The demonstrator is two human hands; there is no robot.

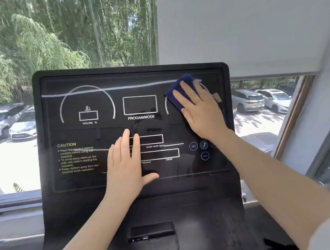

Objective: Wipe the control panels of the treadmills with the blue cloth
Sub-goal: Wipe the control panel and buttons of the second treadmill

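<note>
A black treadmill control panel [93, 134] fills the middle of the head view, with white dial outlines, a PROGRAM/MODE box and a CAUTION text block. My right hand [200, 110] presses the blue cloth [180, 86] flat against the panel's upper right, fingers straight and spread over it. Part of the cloth shows above and beside the fingers; the rest is hidden under the palm. My left hand [125, 163] rests flat on the lower middle of the panel, fingers straight, thumb out to the right, holding nothing.
Below the panel a dark console ledge carries a small black box [151, 230]. Behind the treadmill is a window [54, 35] onto trees and parked cars. A white blind [241, 24] covers the upper right, and a window frame [290, 123] slants down the right side.
</note>
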